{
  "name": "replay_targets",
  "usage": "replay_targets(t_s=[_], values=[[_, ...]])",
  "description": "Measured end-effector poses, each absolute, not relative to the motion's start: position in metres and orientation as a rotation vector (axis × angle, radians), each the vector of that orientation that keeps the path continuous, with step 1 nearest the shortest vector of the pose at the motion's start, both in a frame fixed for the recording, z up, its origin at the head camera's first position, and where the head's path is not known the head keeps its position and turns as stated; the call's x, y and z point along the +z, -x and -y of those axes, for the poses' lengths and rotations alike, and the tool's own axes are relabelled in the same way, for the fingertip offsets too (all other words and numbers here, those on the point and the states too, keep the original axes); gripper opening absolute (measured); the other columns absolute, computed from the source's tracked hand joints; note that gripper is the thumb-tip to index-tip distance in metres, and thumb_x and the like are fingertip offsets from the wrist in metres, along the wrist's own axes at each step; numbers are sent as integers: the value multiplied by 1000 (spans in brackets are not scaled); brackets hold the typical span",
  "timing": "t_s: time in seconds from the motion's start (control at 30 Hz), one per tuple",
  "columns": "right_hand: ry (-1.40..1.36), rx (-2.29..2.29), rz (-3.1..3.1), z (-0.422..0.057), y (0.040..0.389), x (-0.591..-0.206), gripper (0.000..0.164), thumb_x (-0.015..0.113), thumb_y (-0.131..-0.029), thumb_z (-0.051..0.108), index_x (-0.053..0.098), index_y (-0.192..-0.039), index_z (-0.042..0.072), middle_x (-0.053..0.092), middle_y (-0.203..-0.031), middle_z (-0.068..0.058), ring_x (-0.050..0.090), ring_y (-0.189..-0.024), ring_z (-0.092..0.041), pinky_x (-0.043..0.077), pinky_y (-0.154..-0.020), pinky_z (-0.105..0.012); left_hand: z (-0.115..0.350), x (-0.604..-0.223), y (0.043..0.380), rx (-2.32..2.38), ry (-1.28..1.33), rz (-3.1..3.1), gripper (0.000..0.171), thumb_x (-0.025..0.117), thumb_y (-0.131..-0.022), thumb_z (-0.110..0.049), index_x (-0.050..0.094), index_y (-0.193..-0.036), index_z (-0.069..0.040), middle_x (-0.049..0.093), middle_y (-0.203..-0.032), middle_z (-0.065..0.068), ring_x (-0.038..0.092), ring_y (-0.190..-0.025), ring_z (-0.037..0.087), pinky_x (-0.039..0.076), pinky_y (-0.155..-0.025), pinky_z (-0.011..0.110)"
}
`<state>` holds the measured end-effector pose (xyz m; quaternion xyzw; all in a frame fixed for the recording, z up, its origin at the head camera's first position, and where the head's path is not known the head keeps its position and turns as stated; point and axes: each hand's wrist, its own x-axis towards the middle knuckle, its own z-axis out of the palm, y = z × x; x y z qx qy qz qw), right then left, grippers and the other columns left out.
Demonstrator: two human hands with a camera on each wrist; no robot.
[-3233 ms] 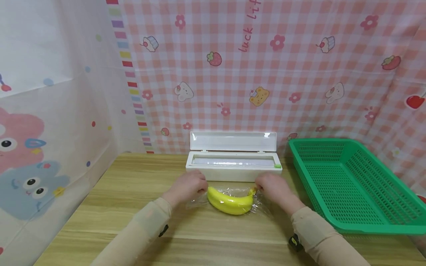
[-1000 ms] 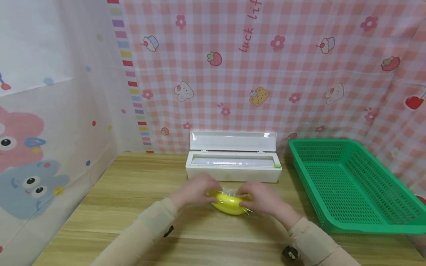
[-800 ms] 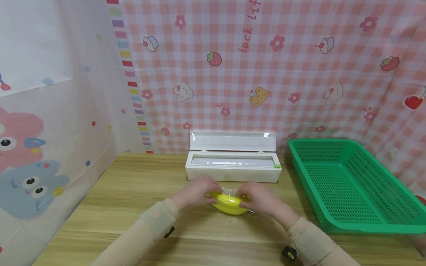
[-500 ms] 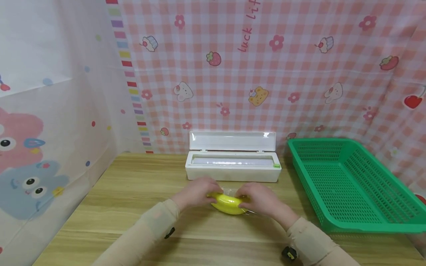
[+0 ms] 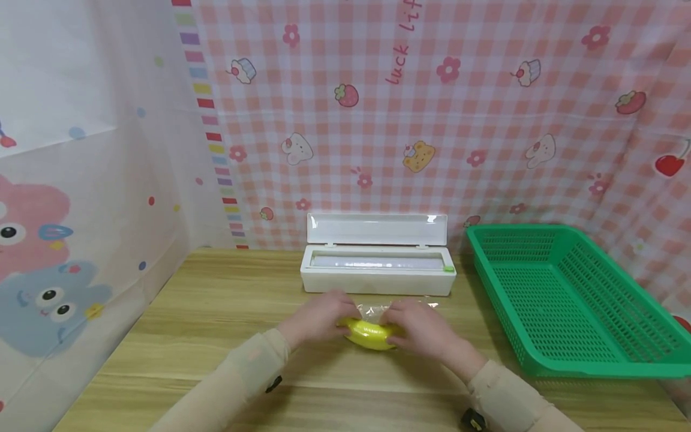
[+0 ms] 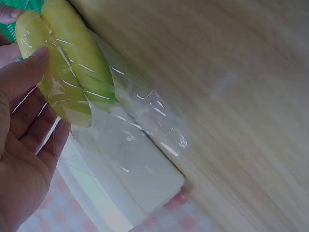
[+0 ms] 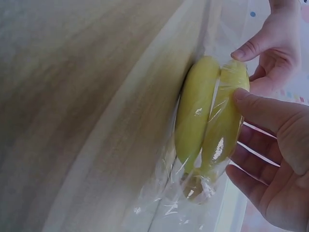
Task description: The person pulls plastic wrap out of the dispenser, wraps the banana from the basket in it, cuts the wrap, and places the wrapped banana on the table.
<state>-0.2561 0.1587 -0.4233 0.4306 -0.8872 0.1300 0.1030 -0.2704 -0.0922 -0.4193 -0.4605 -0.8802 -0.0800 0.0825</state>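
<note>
Over the near part of the wooden surface point(image 5: 227, 282), two beige sleeves point(image 5: 216, 387) are stretched forward. The film-wrapped bananas point(image 5: 372, 336), seen as two side by side from the wrists, are held in the middle of the surface; whether the wood is touched by them cannot be told. Their long axis is laid nearly parallel to the far edge, with the stem point(image 7: 192, 188) pointed to the right edge, the tips to the left edge, and the outer curve bowed to the near side. The tip end is pinched between the thumb and bent fingers of the left hand point(image 5: 324, 315); the stem end is gripped likewise by the right hand point(image 5: 421, 330). Loose cling film point(image 6: 154, 111) is spread past the tips. Just beyond, the way to the far edge is blocked by a white cling-film dispenser point(image 5: 378, 283), its lid point(image 5: 378, 229) raised. Along the right edge a green basket point(image 5: 610, 370) is set aslant. Behind the far edge a pink checked cloth point(image 5: 378, 120) is hung.
</note>
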Motion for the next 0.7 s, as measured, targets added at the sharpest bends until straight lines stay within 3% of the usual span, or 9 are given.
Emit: replay_targets(t_s=[0.3,0.7], values=[[-1324,277,2515,-156,250,-423,28,86,-72,17,72,-96,14,67,-97,2,60,-94,-18,52,-92,-40,88,-418,260,-60,1370,2636,34,86,-72,-21,70,-101,-14,67,-101,-3,58,-95,15,51,-86,26],[-1337,144,2439,-153,251,-425,34,88,-70,14,69,-98,13,66,-101,0,60,-99,-19,53,-89,-36,77,-418,252,231,1286,2561,32,84,-68,-28,63,-90,-18,63,-89,-5,56,-86,15,49,-77,27]])
